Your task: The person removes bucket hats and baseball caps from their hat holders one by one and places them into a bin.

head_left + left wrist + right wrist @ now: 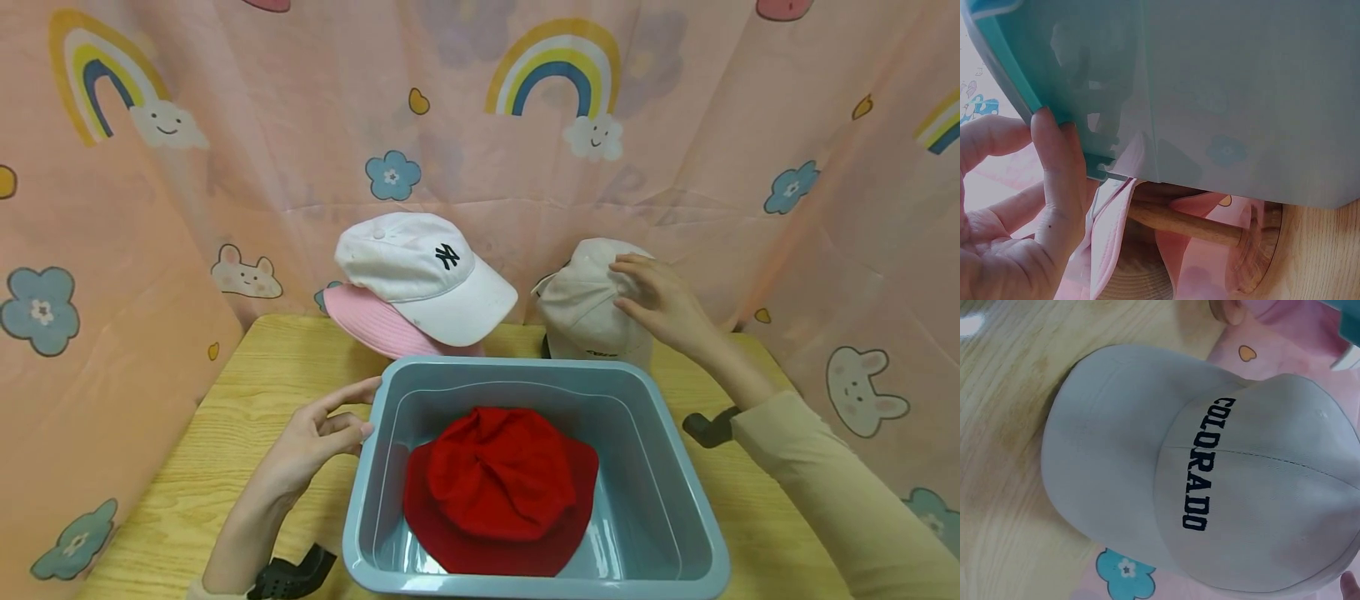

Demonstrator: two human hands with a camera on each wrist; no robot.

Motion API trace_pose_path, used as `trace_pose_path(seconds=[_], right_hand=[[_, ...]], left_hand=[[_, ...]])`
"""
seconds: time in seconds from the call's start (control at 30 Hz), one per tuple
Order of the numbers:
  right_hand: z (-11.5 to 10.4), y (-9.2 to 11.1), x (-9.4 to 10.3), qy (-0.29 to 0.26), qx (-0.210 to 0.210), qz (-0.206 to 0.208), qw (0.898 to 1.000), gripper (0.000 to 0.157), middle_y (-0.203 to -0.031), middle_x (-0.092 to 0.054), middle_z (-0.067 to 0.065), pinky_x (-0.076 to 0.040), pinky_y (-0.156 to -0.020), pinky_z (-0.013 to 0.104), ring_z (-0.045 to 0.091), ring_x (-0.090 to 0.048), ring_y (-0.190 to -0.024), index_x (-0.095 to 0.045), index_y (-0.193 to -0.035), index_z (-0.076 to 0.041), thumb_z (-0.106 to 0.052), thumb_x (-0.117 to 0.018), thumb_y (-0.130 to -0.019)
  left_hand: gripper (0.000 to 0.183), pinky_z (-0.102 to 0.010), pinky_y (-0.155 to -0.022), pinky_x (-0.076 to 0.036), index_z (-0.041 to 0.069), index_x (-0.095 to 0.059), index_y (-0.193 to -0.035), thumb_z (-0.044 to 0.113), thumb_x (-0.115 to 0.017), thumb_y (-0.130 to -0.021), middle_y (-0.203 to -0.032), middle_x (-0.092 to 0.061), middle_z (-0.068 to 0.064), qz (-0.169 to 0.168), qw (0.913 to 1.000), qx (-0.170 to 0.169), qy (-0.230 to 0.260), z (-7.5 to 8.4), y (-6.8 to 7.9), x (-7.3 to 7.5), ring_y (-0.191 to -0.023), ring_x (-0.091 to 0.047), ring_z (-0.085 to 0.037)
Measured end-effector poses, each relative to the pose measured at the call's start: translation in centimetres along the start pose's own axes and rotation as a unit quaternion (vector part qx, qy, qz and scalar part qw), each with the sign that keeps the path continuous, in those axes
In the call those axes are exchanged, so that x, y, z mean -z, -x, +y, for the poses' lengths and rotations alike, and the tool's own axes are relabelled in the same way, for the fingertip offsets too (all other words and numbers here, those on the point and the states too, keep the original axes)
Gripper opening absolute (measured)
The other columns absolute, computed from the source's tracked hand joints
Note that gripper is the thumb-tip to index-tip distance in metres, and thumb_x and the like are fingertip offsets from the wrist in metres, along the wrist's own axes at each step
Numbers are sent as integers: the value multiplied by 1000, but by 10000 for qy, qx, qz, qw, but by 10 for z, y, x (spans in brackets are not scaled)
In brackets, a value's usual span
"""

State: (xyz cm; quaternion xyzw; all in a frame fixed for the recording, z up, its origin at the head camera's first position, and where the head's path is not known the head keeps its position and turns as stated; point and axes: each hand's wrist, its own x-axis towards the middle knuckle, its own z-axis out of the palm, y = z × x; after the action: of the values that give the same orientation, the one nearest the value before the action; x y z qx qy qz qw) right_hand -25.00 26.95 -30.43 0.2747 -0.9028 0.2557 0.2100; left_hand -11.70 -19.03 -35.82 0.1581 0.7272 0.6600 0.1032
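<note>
Right hand [666, 307], fingers parted, at crown of cream fabric baseball cap [587, 308] behind blue-grey plastic basin [536, 586]; contact unclear, one fingertip in right-wrist view. Left hand [303, 442] touches basin's side; can't tell if gripping. Cap's brim mostly basin-hidden from head view.

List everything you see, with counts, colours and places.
Curtain: at least one, printed pink, back and sides
Table: one, yellowish, before the curtain
Tub: one, blue-grey, on the table
Red hat: one, red, in the tub
Pink hat: one, pink, behind the tub
NY cap: one, white, on the pink hat
Colorado cap: one, cream, right, behind the tub
Stand: at least one, brown, under the pink hat
Wrist cameras: two, black, on the wrists
Sleeves: two, beige, on the forearms
Left hand: one, at the tub's left rim
Right hand: one, at the Colorado cap
</note>
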Motion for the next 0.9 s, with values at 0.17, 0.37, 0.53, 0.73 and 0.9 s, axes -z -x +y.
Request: trace_pose_path(seconds=[0.17,0.37,0.53,0.73,0.9], right_hand=[[2,-1,-2,10,-2,56,10000,50,-140,-48,23,-31,-107,62,44,-40,-132,-55,-131,-1,-2,-70,-83],[2,-1,-4,34,-91,50,9999,48,-140,-49,21,-30,-108,60,41,-39,-134,-57,-130,0,-2,-70,-84],[2,-1,-5,-38,-142,101,9998,46,-139,-51,20,-29,-110,59,41,-40,-133,-58,-129,-1,-2,-70,-84],[5,-3,-6,-25,-210,189,9996,44,-136,-54,20,-32,-108,57,40,-45,-129,-61,-125,-1,-1,-72,-82],[7,-4,-8,20,-203,344,9992,43,-132,-57,21,-36,-105,56,40,-48,-125,-64,-122,0,0,-74,-80]], left_hand=[[54,-30,-74,-56,1,-41,-143,7,-60,-93,-119,-53,0,-2,10000,-8,15,0,0,0,-79,-65,-8],[55,-30,-74,-56,1,-40,-144,7,-60,-93,-119,-53,0,-16,10000,-10,30,0,0,0,-78,-65,-7],[55,-30,-75,-56,1,-40,-144,7,-60,-93,-119,-54,0,-19,10000,-13,14,0,0,0,-78,-65,-8],[54,-30,-74,-56,1,-41,-144,8,-59,-93,-119,-54,0,-30,10000,-22,17,0,0,1,-78,-65,-8],[54,-31,-75,-57,1,-41,-143,7,-59,-93,-118,-54,0,-37,10000,-49,31,-1,0,0,-78,-65,-8]])
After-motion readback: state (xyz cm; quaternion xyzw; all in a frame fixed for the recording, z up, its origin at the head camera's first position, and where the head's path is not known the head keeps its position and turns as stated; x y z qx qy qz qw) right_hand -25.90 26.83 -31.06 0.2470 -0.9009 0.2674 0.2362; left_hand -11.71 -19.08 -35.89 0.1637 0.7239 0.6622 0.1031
